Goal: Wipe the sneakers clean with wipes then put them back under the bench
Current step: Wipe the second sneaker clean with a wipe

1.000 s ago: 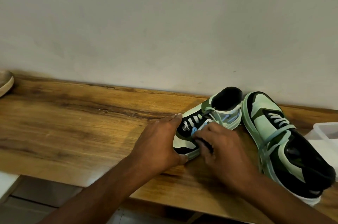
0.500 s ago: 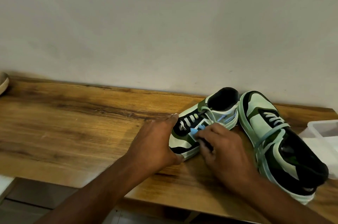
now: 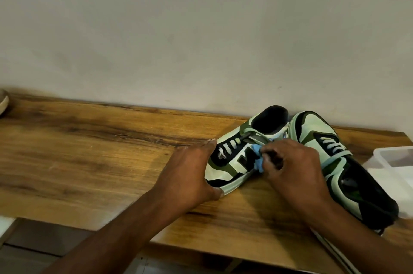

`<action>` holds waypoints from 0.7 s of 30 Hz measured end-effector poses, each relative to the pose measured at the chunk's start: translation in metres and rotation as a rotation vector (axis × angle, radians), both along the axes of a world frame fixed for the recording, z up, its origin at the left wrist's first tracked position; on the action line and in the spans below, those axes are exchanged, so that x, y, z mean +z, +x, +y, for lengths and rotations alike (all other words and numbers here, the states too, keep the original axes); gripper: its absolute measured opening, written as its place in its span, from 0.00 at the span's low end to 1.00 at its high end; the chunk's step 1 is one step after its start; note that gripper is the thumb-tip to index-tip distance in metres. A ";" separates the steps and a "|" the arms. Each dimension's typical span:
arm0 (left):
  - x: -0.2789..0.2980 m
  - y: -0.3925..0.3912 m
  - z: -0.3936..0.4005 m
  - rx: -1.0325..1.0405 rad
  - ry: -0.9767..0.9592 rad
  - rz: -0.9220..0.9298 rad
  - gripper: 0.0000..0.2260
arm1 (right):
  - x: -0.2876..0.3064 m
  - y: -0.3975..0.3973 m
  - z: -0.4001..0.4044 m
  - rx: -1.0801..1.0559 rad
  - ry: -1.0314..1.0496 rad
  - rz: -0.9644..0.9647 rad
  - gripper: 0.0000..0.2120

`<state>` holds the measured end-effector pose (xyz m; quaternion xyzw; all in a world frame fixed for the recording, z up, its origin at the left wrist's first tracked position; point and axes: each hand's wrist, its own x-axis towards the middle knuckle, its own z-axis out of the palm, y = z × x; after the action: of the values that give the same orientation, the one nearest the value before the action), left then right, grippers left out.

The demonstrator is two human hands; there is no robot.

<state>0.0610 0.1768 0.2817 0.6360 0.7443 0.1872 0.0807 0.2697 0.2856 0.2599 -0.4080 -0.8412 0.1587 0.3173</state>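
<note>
Two mint-green, dark-green and black sneakers lie on the wooden bench (image 3: 93, 150) near the wall. The left sneaker (image 3: 237, 155) points its toe toward me and to the left. My left hand (image 3: 190, 175) cups its toe, thumb at the sole edge. A small blue wipe (image 3: 257, 157) is pinched in my right hand (image 3: 292, 168) and pressed against this sneaker's side. The right sneaker (image 3: 339, 162) lies beside it with its toe to the wall and its heel toward me; my right forearm partly hides it.
A clear plastic container (image 3: 393, 162) stands at the right edge of the bench, close to the right sneaker. The toe of another, pale shoe (image 3: 3, 101) shows at the far left. Below the bench front is tiled floor (image 3: 33, 249).
My right hand has moved with the wipe from near the toe toward the middle of the sneaker's side, uncovering more of the side panel. My left hand stays on the toe.
</note>
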 end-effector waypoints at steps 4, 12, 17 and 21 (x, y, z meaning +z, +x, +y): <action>-0.001 0.000 0.001 0.009 -0.011 -0.006 0.50 | -0.008 -0.011 -0.032 0.079 -0.020 -0.110 0.11; 0.000 0.000 0.003 0.015 0.002 -0.018 0.47 | 0.000 0.004 0.001 -0.077 -0.124 0.009 0.11; 0.001 -0.001 0.004 0.018 -0.022 -0.014 0.48 | -0.012 -0.013 -0.041 0.146 -0.087 -0.108 0.10; 0.000 -0.001 0.005 0.020 -0.023 -0.004 0.49 | -0.003 -0.005 -0.012 0.015 -0.121 -0.018 0.11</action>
<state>0.0596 0.1823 0.2816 0.6270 0.7527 0.1806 0.0874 0.2643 0.2740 0.2570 -0.4213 -0.8360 0.2079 0.2835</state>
